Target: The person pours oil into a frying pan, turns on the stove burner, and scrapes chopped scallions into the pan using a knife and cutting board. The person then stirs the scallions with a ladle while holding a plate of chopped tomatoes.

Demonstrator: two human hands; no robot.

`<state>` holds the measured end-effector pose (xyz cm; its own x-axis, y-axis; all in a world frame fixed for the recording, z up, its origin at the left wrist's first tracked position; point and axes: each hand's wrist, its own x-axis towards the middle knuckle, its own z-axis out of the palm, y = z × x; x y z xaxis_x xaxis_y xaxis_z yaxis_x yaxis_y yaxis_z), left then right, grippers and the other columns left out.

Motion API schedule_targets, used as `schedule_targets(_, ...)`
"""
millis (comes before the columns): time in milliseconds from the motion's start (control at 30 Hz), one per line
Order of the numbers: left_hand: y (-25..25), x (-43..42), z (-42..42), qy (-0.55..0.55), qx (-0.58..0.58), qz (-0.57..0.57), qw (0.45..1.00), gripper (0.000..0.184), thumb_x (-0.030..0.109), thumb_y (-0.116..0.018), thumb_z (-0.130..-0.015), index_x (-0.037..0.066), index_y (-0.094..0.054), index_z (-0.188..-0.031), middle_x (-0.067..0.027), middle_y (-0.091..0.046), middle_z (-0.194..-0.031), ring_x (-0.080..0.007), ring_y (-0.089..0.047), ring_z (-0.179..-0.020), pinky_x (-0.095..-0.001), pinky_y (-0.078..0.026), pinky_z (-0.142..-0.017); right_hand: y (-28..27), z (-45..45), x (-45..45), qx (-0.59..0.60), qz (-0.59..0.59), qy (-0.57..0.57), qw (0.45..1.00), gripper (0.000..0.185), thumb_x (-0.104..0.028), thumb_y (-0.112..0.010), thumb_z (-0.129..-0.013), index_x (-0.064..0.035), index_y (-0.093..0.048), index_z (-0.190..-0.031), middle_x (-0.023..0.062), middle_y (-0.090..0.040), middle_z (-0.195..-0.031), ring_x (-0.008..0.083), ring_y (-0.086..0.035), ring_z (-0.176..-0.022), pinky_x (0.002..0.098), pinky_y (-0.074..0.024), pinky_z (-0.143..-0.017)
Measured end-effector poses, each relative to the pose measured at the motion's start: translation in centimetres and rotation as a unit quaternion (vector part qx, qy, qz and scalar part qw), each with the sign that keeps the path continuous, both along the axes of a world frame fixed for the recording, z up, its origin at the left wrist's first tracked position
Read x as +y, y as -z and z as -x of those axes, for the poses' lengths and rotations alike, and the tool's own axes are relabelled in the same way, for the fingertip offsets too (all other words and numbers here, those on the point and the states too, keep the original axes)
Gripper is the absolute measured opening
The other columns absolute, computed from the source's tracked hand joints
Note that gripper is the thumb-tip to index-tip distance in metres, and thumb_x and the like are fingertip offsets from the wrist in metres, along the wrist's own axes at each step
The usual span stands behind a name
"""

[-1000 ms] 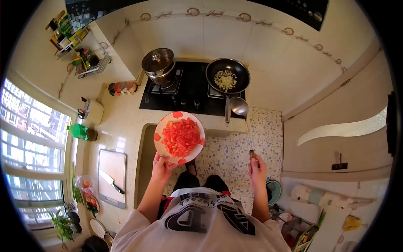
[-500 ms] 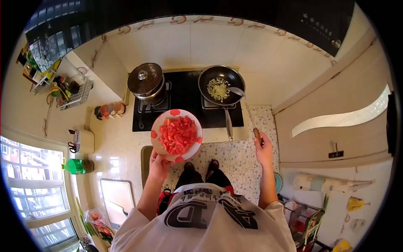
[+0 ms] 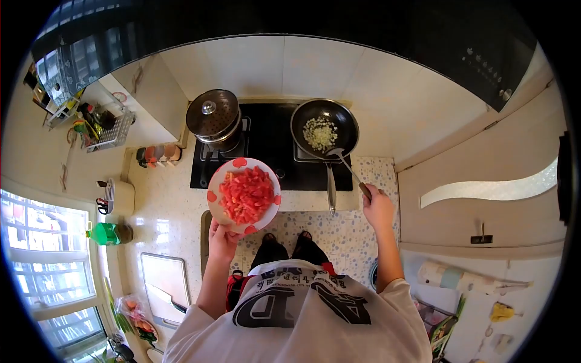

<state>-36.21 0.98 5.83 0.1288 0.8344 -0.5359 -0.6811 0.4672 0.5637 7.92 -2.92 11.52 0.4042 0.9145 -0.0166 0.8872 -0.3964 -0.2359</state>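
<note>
My left hand [image 3: 224, 239] grips the lower rim of a white plate [image 3: 216, 174] with red spots. Chopped tomatoes [image 3: 247, 195] are heaped on it. The plate is held in front of the stove's near edge. My right hand [image 3: 378, 207] is closed around the dark handle of a spatula [image 3: 348, 162], whose metal head lies at the near right side of a black wok [image 3: 342, 121]. Pale chopped bits, perhaps garlic or onion [image 3: 320, 133], lie in the wok, which rests on the right burner with its handle [image 3: 331, 190] toward me.
A lidded pot [image 3: 212, 116] sits on the left burner of the black stove [image 3: 268, 145]. Spice jars [image 3: 158, 155], a knife holder [image 3: 121, 198], a green-labelled bottle [image 3: 109, 234] and a cutting board [image 3: 163, 278] with a knife line the left counter. A range hood [image 3: 272, 18] overhangs everything.
The plate of tomatoes has shifted slightly left. The spatula head has moved from inside the wok toward its near right rim, and my right hand has come a little lower.
</note>
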Motion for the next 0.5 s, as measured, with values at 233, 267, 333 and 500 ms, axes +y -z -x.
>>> schedule_targets(233, -1.5, -0.5, -0.2, -0.015, -0.002, -0.012, 1.000, 0.044, 0.004, -0.050, -0.094, 0.006, -0.045, -0.138, -0.0162, -0.065, -0.124, -0.0299, -0.072, -0.102, -0.0461, -0.065, -0.079, 1.1, -0.2, 1.4, 0.006, -0.009, -0.015, 1.000, 0.033, -0.020, -0.069, -0.087, -0.0159, -0.067, -0.120, 0.0140, -0.070, -0.095, 0.0368, -0.067, -0.086, 0.0469, -0.0543, -0.072)
schedule_targets(267, -1.6, -0.6, -0.1, -0.018, -0.003, -0.013, 1.000, 0.045, 0.004, -0.050, -0.094, 0.006, -0.045, -0.139, -0.0164, -0.065, -0.124, -0.0301, -0.072, -0.102, -0.0463, -0.065, -0.079, 1.2, -0.1, 1.8, 0.006, -0.007, -0.012, 1.000, 0.033, -0.020, -0.069, -0.087, -0.0159, -0.067, -0.119, 0.0140, -0.070, -0.096, 0.0368, -0.067, -0.085, 0.0468, -0.0544, -0.072)
schedule_targets(333, -1.6, -1.0, 0.2, -0.022, -0.004, -0.013, 1.000, 0.046, 0.004, -0.050, -0.094, 0.006, -0.045, -0.139, -0.0165, -0.065, -0.124, -0.0302, -0.072, -0.102, -0.0466, -0.065, -0.079, 1.8, 0.0, 2.1, 0.005, -0.003, -0.004, 1.000, 0.033, -0.021, -0.069, -0.087, -0.0158, -0.067, -0.119, 0.0140, -0.070, -0.096, 0.0367, -0.068, -0.085, 0.0467, -0.0545, -0.072)
schedule_targets(500, -1.0, -1.7, 1.1, -0.031, 0.009, -0.007, 0.999, 0.043, 0.003, -0.049, -0.094, 0.006, -0.046, -0.137, -0.0164, -0.065, -0.124, -0.0295, -0.072, -0.103, -0.0458, -0.065, -0.078, 3.8, -0.2, 4.9, -0.003, -0.018, -0.003, 1.000, 0.033, -0.021, -0.065, -0.090, -0.0171, -0.064, -0.123, 0.0157, -0.068, -0.097, 0.0367, -0.067, -0.085, 0.0471, -0.0548, -0.072)
